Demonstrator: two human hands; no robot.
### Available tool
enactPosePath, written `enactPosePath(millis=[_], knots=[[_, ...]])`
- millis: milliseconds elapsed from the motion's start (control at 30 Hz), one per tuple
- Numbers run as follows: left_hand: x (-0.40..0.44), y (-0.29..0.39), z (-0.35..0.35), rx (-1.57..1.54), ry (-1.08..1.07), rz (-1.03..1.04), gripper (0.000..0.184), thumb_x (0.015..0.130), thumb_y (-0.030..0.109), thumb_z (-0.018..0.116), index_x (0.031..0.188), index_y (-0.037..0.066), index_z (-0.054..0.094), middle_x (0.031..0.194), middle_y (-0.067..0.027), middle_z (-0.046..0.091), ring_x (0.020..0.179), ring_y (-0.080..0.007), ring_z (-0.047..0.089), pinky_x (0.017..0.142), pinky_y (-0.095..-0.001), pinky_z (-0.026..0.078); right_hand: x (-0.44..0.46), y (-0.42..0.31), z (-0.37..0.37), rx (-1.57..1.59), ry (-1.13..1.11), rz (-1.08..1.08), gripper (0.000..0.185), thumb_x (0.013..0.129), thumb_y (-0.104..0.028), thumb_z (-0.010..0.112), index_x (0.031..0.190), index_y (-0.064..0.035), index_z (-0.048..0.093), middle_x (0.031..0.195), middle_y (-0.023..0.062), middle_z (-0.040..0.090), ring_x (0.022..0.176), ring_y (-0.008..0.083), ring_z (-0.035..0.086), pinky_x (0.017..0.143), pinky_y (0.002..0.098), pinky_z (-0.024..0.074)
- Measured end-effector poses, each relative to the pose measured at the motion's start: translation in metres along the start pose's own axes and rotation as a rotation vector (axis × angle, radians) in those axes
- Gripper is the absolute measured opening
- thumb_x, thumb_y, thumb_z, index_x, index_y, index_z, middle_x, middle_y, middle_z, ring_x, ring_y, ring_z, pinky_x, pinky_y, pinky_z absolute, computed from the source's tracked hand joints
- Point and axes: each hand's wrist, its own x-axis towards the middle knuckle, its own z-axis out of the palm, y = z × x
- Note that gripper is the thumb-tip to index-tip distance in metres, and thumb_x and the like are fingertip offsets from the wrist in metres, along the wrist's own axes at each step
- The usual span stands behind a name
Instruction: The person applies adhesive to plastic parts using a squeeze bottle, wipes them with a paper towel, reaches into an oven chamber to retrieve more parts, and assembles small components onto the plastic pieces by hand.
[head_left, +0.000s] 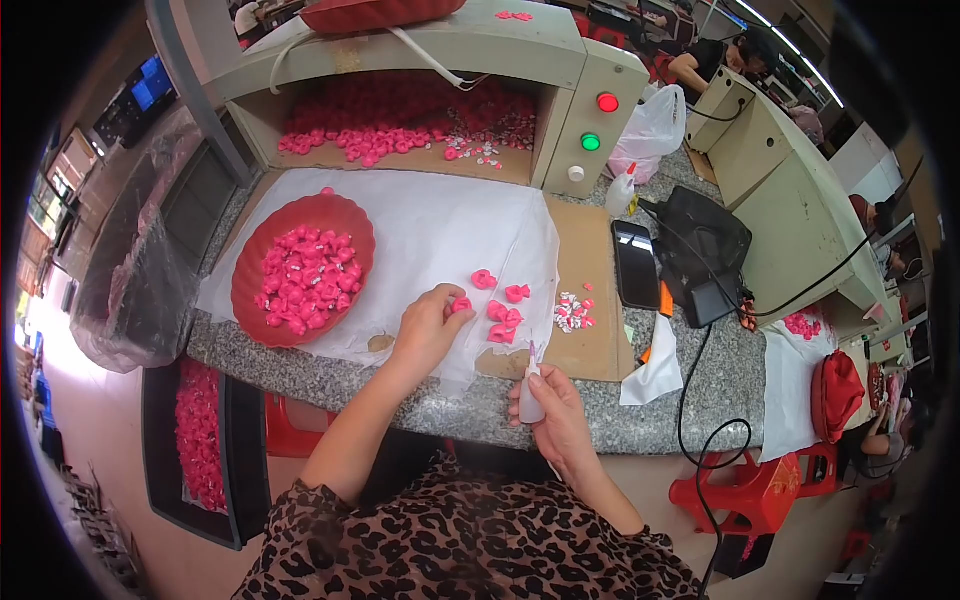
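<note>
The left hand has thumb and fingers pinched on a pink piece, gripped near its edge, probably so that most of it stays exposed. Well apart from it, the right hand is wrapped around a squeeze bottle at the front edge of the granite-patterned table; its nozzle points up and away from the body, a hold that seems suited to squeezing. Loose pink pieces lie between and beyond the hands, near the right edge of the white sheet, and small white-and-pink bits lie on the cardboard beyond the right hand, presumably for easy reach. The red bowl of similar pieces stands toward the sheet's left edge, beyond the left forearm.
</note>
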Motion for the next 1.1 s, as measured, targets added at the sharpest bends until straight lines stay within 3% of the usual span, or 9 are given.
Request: enactPosePath(millis=[33, 133, 233, 367, 567, 833, 900, 967, 1100], knots=[[-0.004, 0.002, -0.004, -0.001, -0.003, 0.002, 0.026, 0.075, 0.015, 0.060, 0.094, 0.000, 0.051, 0.071, -0.0079, 0.055, 0.056, -0.0145, 0.053, 0.048, -0.0276, 0.042, 0.000, 0.000, -0.001, 0.019, -0.036, -0.023, 0.021, 0.085, -0.017, 0.047, 0.100, -0.0021, 0.042, 0.077, 0.0097, 0.055, 0.064, 0.0164, 0.056, 0.054, 0.0271, 0.0471], [-0.027, 0.012, -0.010, -0.697, -0.311, -0.273, 0.018, 0.078, 0.006, 0.055, 0.094, 0.001, 0.052, 0.071, -0.0014, 0.053, 0.057, -0.0056, 0.050, 0.044, -0.0196, 0.040, 0.006, -0.002, 0.000, 0.109, -0.058, -0.050, 0.023, 0.086, -0.017, 0.043, 0.102, -0.0013, 0.042, 0.078, 0.0105, 0.055, 0.064, 0.0166, 0.055, 0.054, 0.0276, 0.0470], [-0.047, 0.021, -0.001, -0.950, -0.573, -0.374, 0.019, 0.079, 0.005, 0.054, 0.097, -0.001, 0.049, 0.074, -0.0040, 0.053, 0.056, -0.0081, 0.051, 0.045, -0.0197, 0.044, 0.011, -0.009, 0.007, 0.240, -0.124, 0.008, 0.025, 0.088, -0.019, 0.040, 0.104, -0.0005, 0.042, 0.080, 0.0113, 0.055, 0.064, 0.0169, 0.055, 0.055, 0.0277, 0.0466], [-0.063, 0.019, 0.020, -1.094, -0.377, -0.337, 0.021, 0.082, 0.007, 0.051, 0.101, -0.002, 0.048, 0.080, -0.0067, 0.056, 0.060, -0.0106, 0.054, 0.049, -0.0232, 0.047, 0.012, -0.002, 0.008, 0.286, -0.159, -0.043, 0.026, 0.088, -0.020, 0.038, 0.104, 0.0002, 0.042, 0.082, 0.0119, 0.054, 0.064, 0.0170, 0.054, 0.056, 0.0279, 0.0461], [-0.071, 0.030, 0.023, -1.257, -0.341, -0.337, 0.024, 0.079, 0.002, 0.053, 0.102, 0.000, 0.049, 0.086, -0.0080, 0.057, 0.073, -0.0133, 0.056, 0.062, -0.0227, 0.045, 0.007, 0.001, 0.008, 0.300, -0.127, -0.094, 0.023, 0.087, -0.018, 0.041, 0.102, -0.0008, 0.043, 0.082, 0.0111, 0.055, 0.063, 0.0157, 0.054, 0.056, 0.0269, 0.0450], [-0.066, 0.014, 0.032, -1.056, -0.228, -0.186, 0.028, 0.078, -0.001, 0.053, 0.106, -0.001, 0.049, 0.090, -0.0064, 0.055, 0.074, -0.0112, 0.053, 0.062, -0.0214, 0.044, 0.007, -0.009, 0.004, 0.274, -0.042, -0.209, 0.027, 0.077, -0.018, 0.059, 0.095, -0.0027, 0.047, 0.078, 0.0081, 0.053, 0.062, 0.0136, 0.045, 0.054, 0.0224, 0.0354], [-0.064, 0.012, 0.033, -1.010, -0.186, -0.128, 0.026, 0.078, -0.002, 0.052, 0.104, 0.000, 0.050, 0.093, -0.0065, 0.055, 0.075, -0.0111, 0.053, 0.062, -0.0211, 0.044, 0.010, -0.010, -0.011, 0.259, -0.035, -0.267, 0.025, 0.077, -0.013, 0.059, 0.096, -0.0024, 0.046, 0.080, 0.0076, 0.052, 0.064, 0.0124, 0.046, 0.056, 0.0220, 0.0374], [-0.061, 0.016, 0.031, -0.704, -0.038, 0.057, 0.023, 0.079, -0.002, 0.049, 0.102, 0.000, 0.052, 0.099, -0.0073, 0.051, 0.074, -0.0113, 0.053, 0.061, -0.0211, 0.045, 0.010, -0.009, -0.015, 0.244, -0.029, -0.325, 0.025, 0.077, -0.009, 0.059, 0.097, -0.0022, 0.046, 0.082, 0.0071, 0.052, 0.065, 0.0113, 0.047, 0.058, 0.0217, 0.0395], [-0.064, 0.013, 0.034, -0.620, -0.020, 0.062, 0.022, 0.079, -0.003, 0.046, 0.101, 0.000, 0.053, 0.103, -0.0085, 0.049, 0.074, -0.0121, 0.053, 0.060, -0.0219, 0.045, 0.003, -0.006, -0.014, -0.005, 0.138, -0.402, 0.022, 0.077, -0.005, 0.057, 0.095, -0.0016, 0.045, 0.080, 0.0058, 0.049, 0.066, 0.0110, 0.048, 0.057, 0.0214, 0.0409]])
